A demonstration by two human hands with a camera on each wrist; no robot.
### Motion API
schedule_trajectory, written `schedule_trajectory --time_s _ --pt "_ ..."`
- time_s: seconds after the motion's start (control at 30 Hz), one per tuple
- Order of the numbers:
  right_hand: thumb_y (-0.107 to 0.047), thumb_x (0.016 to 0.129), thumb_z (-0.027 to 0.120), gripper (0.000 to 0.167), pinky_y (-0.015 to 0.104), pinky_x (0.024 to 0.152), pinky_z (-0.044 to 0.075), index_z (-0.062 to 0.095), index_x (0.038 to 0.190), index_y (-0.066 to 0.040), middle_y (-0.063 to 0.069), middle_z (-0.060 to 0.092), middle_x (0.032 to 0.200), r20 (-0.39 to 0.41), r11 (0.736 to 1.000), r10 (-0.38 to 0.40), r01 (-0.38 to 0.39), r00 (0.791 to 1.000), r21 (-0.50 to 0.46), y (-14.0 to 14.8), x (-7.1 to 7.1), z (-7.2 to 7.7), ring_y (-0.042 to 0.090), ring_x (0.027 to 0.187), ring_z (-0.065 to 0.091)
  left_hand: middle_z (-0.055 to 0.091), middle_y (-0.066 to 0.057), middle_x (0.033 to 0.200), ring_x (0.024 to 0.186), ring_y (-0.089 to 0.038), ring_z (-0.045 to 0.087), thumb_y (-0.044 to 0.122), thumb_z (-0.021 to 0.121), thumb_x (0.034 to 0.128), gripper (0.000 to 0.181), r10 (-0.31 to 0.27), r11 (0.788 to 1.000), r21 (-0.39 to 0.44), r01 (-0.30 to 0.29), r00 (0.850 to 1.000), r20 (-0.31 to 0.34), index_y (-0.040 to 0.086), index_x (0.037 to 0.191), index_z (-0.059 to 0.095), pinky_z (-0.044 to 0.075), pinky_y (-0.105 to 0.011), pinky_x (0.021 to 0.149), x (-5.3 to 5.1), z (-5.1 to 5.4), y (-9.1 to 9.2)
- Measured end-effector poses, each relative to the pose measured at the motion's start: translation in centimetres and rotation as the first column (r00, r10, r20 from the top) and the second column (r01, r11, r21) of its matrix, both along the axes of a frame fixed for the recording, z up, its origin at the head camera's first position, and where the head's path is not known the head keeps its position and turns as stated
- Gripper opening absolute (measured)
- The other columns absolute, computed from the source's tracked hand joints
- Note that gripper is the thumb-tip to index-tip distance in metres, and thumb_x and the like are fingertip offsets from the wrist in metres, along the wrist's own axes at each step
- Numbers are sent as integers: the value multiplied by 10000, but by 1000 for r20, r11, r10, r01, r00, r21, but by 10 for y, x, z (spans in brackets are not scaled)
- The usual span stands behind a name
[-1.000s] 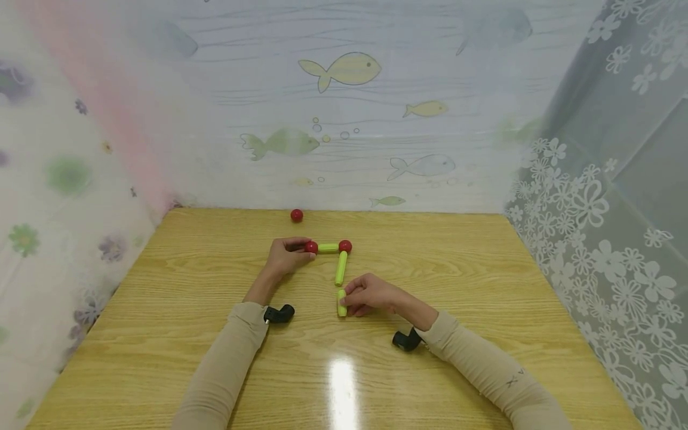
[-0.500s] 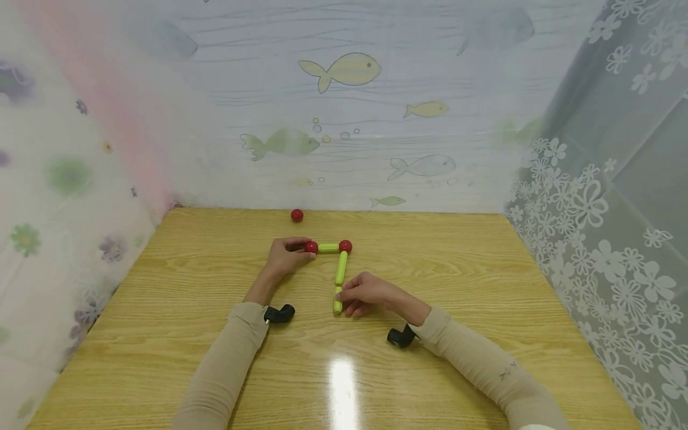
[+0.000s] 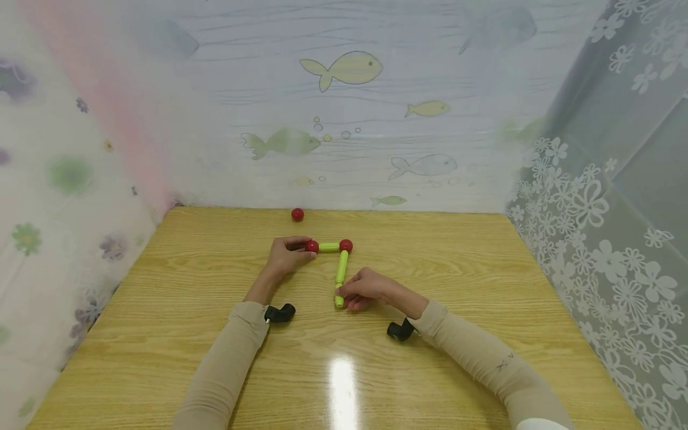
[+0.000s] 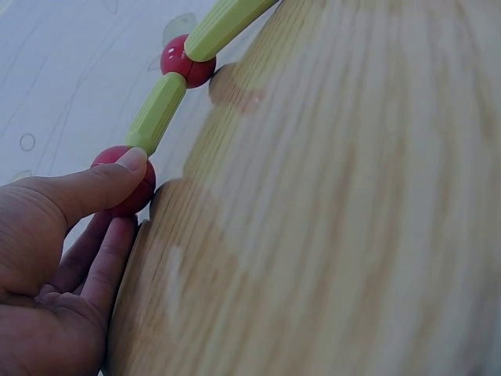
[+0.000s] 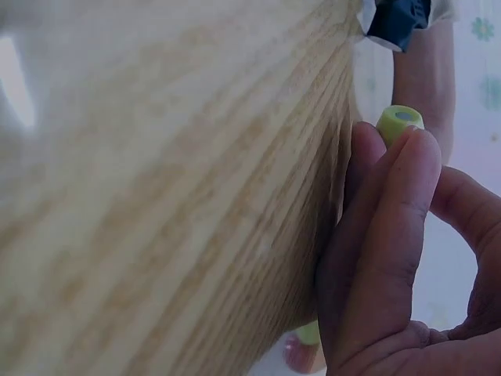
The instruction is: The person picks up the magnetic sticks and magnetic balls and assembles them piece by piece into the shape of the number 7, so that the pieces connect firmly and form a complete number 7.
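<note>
My left hand (image 3: pixel 285 257) pinches a red ball (image 3: pixel 312 246) between thumb and fingers. A yellow-green magnetic rod (image 3: pixel 329 246) runs from that ball to a second red ball (image 3: pixel 346 245). From the second ball another rod (image 3: pixel 341 267) extends toward me. My right hand (image 3: pixel 366 288) pinches a third yellow-green rod (image 3: pixel 339 302), lined up end to end with that one and seemingly touching it. In the right wrist view, the held rod's near end (image 5: pixel 402 117) shows a grey disc, and the fingers cover most of its length.
A loose red ball (image 3: pixel 297 214) lies near the back edge of the wooden table (image 3: pixel 457 257). Curtains with fish and flowers (image 3: pixel 344 167) surround the table at the back and sides. A black wrist camera (image 3: pixel 280 313) sits at the left cuff, another (image 3: pixel 400 329) at the right.
My right hand has moved the third rod slightly left and forward, closing the gap to the rod before it. The left hand stays on its ball.
</note>
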State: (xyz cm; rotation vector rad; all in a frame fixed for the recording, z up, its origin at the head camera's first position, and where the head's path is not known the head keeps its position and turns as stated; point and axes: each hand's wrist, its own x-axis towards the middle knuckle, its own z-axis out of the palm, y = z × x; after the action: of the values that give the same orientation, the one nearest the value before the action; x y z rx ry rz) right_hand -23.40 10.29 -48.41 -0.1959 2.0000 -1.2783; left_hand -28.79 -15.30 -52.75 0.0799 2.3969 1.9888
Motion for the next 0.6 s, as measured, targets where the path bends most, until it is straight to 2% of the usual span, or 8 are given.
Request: schedule_trajectory --time_s 0.3,0.6 --pt "-200 957 716 217 178 564 562 758 964 13 33 698 700 20 1000 -24 24 1000 11 -3 -5 -2 64 581 664 674 -234 1275 1202 -333 648 23 839 828 466 11 1000 4 -11 1000 1 -16 1269 694 557 -284 956 0 0 0" --pt "-205 940 740 216 185 568 566 762 874 0 30 694 682 17 999 -38 38 999 16 -3 -4 2 63 575 663 679 -234 1260 1188 -318 656 10 842 817 459 6 1000 19 -6 1000 -4 -27 1252 700 559 -273 949 0 1 0"
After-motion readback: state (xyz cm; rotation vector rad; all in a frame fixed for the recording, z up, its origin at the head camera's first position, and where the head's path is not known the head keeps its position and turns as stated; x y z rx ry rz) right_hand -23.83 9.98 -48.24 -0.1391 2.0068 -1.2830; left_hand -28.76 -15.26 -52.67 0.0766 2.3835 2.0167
